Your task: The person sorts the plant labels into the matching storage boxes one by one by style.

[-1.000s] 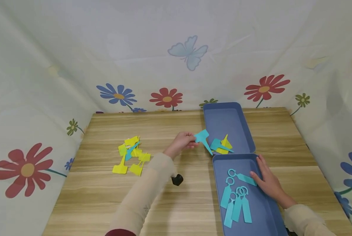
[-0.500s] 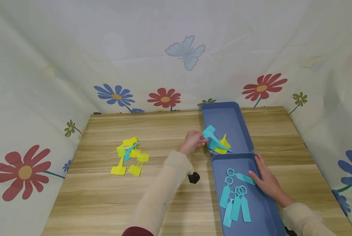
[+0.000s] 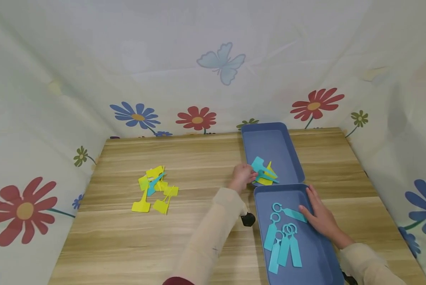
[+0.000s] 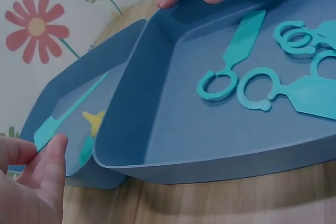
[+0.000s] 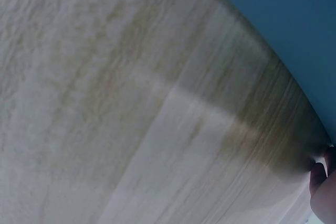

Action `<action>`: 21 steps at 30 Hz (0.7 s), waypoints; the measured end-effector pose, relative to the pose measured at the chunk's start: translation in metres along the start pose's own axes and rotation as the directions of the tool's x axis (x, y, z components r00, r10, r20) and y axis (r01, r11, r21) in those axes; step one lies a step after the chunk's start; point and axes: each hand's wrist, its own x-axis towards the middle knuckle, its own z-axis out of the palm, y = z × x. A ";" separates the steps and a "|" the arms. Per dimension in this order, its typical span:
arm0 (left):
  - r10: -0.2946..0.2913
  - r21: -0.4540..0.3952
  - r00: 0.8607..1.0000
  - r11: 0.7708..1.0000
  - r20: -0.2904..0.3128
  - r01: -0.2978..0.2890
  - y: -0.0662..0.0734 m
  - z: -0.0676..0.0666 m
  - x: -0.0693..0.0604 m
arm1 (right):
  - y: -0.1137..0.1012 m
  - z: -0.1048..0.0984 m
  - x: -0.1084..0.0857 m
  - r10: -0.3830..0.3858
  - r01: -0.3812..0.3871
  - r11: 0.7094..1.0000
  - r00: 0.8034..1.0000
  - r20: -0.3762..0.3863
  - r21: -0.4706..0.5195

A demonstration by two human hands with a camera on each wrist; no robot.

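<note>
While the left hand point(image 3: 243, 176) reaches over the left wall of the far tray point(image 3: 270, 138), its thumb and forefinger pinch a turquoise T-shaped tag point(image 4: 47, 130) by the broad end, the narrow stem slanting to the right above the tray floor. Beneath it, at the near end of the same tray, lie another turquoise tag point(image 4: 85, 151) and some yellow pieces point(image 3: 265, 182); they overlap, so their number is hard to tell. The right hand point(image 3: 321, 215) rests on the right rim of the near tray point(image 3: 316, 253), fingers stretched out along the outside and thumb reaching over the inside. In that tray lie five turquoise ring-ended tags point(image 3: 285, 247), four on the left side, three of them bunched together, and one farther off by the thumb. Both trays are blue and stand end to end on the wood-grain surface point(image 3: 127, 245). Well to the left, a loose heap of yellow T-shaped tags point(image 3: 140, 206) has one turquoise stake point(image 3: 152, 189) among them. Behind the surface hangs a white cloth point(image 3: 155, 39) printed with flowers and a butterfly.
</note>
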 end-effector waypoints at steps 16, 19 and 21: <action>0.200 0.421 0.975 0.896 -0.100 -0.141 -0.014 0.013 0.001 | -0.001 -0.001 0.000 0.015 -0.015 1.000 1.000 0.010 0.013; 0.214 0.472 0.973 0.869 -0.090 -0.148 -0.014 0.013 -0.001 | 0.000 0.000 0.000 0.011 -0.012 1.000 1.000 0.006 0.011; 0.207 0.474 0.975 0.868 -0.076 -0.148 -0.014 0.013 0.000 | 0.000 0.000 0.001 0.010 -0.010 1.000 1.000 0.002 0.007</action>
